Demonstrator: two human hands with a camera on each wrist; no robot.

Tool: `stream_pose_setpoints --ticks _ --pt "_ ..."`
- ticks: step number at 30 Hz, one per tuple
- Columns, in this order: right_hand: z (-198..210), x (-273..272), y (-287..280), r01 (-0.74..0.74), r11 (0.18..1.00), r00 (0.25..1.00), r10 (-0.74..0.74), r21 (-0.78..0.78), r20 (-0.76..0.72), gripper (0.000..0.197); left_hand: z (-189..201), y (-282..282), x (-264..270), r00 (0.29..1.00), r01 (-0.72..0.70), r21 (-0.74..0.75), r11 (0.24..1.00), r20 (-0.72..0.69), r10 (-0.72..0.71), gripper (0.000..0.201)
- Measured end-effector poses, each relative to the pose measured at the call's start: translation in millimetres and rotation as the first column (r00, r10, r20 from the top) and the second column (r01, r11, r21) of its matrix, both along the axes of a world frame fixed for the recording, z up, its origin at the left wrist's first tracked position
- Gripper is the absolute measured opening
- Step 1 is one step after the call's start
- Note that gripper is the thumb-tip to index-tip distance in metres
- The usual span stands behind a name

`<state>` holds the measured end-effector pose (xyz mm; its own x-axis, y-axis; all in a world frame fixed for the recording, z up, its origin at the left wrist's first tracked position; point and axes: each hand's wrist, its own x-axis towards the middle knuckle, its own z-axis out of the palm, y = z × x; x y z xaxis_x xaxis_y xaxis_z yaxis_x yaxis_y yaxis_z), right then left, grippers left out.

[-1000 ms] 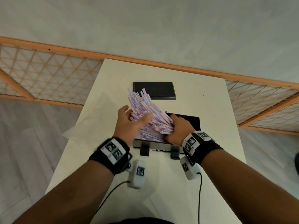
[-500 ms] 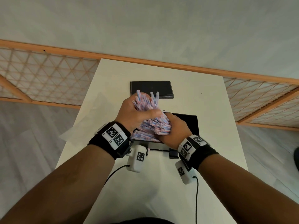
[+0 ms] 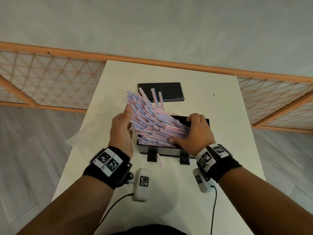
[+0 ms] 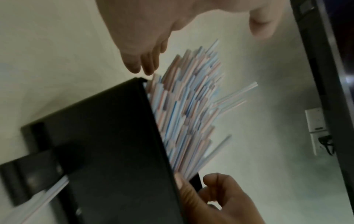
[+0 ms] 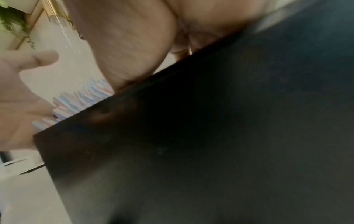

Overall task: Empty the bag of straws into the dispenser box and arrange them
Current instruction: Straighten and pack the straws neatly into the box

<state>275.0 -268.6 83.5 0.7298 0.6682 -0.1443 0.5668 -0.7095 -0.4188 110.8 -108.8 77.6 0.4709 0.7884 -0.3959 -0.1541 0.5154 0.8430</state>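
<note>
Gripping the straws [image 3: 152,122] in the box [image 3: 162,150], the right hand [image 3: 193,131] curled while the left hand [image 3: 121,131] held straight fingers [image 3: 127,111] beside them.

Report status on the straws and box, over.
Left hand open beside fanned, tilted straws. Right hand grips their ends in dispenser box. Stray straw lies before box.

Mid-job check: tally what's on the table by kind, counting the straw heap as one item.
Straw heap: 1
Loose straw poking out at the box front: 1
Dispenser box: 1
Black lid: 1
Clear bag: 1
Total: 5
</note>
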Motion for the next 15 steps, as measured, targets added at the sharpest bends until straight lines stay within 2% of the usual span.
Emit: stream_pose_setpoints --ticks 1,4,5,7,8,11,12,14,15 --pt "0.2 2.2 -3.7 -0.003 1.0 0.999 0.002 -0.017 -0.051 0.068 -2.9 -6.8 -0.2 0.999 0.042 -0.017 0.999 -0.015 -0.043 0.078" --pt "-1.8 -0.3 -10.0 -0.161 0.984 0.976 0.147 -0.079 -0.159 0.052 -7.9 -24.8 5.8 0.99 0.097 -0.007 0.995 -0.097 -0.098 0.097" --pt "-3.1 -3.0 -10.4 -0.221 0.972 0.962 0.205 -0.075 -0.178 0.05 -6.8 -27.8 7.7 0.987 0.105 0.01 0.994 -0.12 -0.103 0.092" --pt "-3.9 -6.6 -9.1 -0.3 0.952 0.939 0.285 -0.058 -0.191 0.048 -0.5 -33.8 12.3 0.981 0.139 0.052 0.989 -0.144 -0.13 0.067" --pt "-3.8 -6.6 -8.1 -0.314 0.948 0.935 0.299 -0.055 -0.193 0.047 -0.1 -34.1 13.4 0.978 0.146 0.067 0.987 -0.159 -0.134 0.063" --pt "-1.0 -6.1 -6.6 -0.341 0.931 0.929 0.313 -0.131 -0.199 0.045 1.9 -34.2 12.3 0.974 0.154 0.065 0.986 -0.18 -0.14 0.091" --pt "-1.2 -6.8 -6.5 -0.361 0.918 0.922 0.324 -0.167 -0.213 0.046 -2.4 -32.9 11.5 0.972 0.146 0.066 0.987 -0.196 -0.131 0.089" --pt "-2.9 -6.6 -4.5 -0.402 0.889 0.901 0.342 -0.219 -0.266 0.05 -4.9 -31.7 10.9 0.971 0.14 0.078 0.987 -0.203 -0.122 0.07" --pt "-3.2 -7.0 -3.0 -0.415 0.882 0.893 0.346 -0.225 -0.289 0.053 -3.9 -32.4 10.9 0.973 0.137 0.08 0.987 -0.199 -0.119 0.068"
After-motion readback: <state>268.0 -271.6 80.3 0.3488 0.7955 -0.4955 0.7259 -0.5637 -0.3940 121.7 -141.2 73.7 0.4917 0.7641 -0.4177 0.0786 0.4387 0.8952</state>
